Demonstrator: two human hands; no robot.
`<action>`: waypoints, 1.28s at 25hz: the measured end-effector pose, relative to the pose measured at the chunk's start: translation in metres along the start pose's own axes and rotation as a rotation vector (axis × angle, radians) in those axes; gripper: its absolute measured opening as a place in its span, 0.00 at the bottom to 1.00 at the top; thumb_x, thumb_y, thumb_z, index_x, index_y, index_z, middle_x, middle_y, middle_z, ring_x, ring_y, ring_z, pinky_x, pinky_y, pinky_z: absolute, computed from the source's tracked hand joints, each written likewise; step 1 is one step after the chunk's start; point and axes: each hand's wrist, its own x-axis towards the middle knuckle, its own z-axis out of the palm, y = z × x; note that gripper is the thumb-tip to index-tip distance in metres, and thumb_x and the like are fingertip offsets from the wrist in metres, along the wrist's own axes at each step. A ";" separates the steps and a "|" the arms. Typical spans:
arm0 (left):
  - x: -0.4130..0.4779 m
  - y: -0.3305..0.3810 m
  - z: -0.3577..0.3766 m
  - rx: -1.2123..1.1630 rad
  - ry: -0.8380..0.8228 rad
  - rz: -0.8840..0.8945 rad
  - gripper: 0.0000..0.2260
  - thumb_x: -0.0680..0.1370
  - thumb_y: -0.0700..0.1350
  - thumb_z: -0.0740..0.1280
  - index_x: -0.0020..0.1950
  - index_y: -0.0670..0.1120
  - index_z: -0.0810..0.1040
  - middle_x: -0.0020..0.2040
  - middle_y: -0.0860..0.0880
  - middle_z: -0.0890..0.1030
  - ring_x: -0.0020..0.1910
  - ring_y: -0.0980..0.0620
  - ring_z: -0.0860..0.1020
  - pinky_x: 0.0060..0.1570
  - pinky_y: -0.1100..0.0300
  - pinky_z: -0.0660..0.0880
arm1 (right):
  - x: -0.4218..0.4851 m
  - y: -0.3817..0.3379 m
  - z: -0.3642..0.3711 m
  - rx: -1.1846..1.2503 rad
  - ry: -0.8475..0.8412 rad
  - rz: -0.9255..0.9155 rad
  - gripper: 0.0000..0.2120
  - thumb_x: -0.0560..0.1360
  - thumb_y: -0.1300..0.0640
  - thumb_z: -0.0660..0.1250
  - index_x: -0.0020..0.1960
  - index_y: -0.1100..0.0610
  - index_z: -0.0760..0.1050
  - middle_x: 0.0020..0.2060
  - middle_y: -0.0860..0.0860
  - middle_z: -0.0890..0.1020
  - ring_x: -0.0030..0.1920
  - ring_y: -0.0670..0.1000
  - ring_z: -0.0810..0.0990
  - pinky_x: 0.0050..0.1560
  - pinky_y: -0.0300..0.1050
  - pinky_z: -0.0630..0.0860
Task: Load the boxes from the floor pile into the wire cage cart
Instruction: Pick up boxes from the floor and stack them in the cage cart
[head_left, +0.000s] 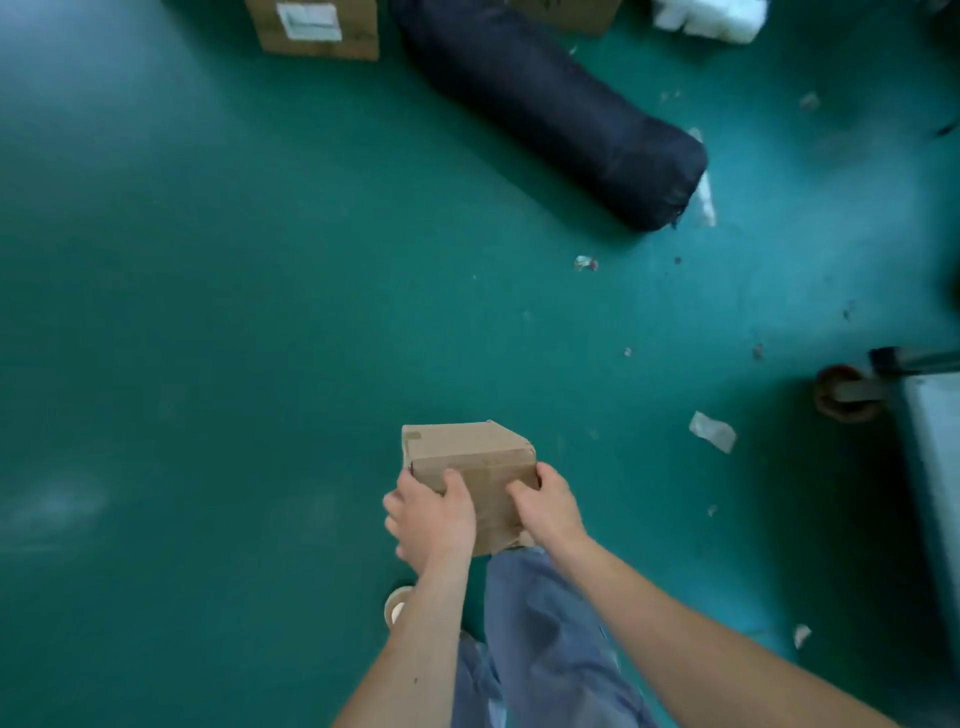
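The left hand (434, 514) and right hand (548, 506) grip one box (470, 457) over the floor (208, 260), with two more boxes (317, 26) (566, 13) and one bag (550, 109) at its far edge.

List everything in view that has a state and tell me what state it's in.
Small cardboard box: closed, held up by both hands.
Left hand: gripping the box's left side.
Right hand: gripping its right side.
Dark bag: lying on the floor.
Labelled carton: standing on the floor.

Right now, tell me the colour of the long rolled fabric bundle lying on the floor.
The long rolled fabric bundle is dark navy, best seen in the head view.
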 end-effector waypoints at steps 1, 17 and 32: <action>-0.029 0.026 0.008 0.059 -0.036 0.100 0.25 0.81 0.55 0.62 0.76 0.47 0.66 0.72 0.43 0.68 0.70 0.40 0.67 0.66 0.40 0.67 | -0.014 0.002 -0.039 0.088 0.057 0.012 0.12 0.75 0.55 0.63 0.57 0.54 0.76 0.54 0.51 0.82 0.54 0.54 0.80 0.58 0.52 0.77; -0.327 0.187 0.086 0.213 -0.634 0.751 0.17 0.78 0.51 0.69 0.66 0.65 0.75 0.59 0.50 0.72 0.55 0.57 0.77 0.61 0.57 0.70 | -0.203 0.106 -0.371 0.712 0.375 -0.081 0.20 0.75 0.53 0.71 0.66 0.50 0.73 0.63 0.49 0.81 0.61 0.45 0.80 0.65 0.46 0.75; -0.581 0.309 0.147 0.657 -1.081 1.297 0.56 0.58 0.76 0.71 0.81 0.64 0.52 0.74 0.57 0.63 0.71 0.63 0.64 0.72 0.60 0.61 | -0.340 0.151 -0.652 0.628 0.811 -0.231 0.34 0.78 0.41 0.67 0.79 0.52 0.61 0.73 0.50 0.71 0.71 0.51 0.70 0.70 0.49 0.67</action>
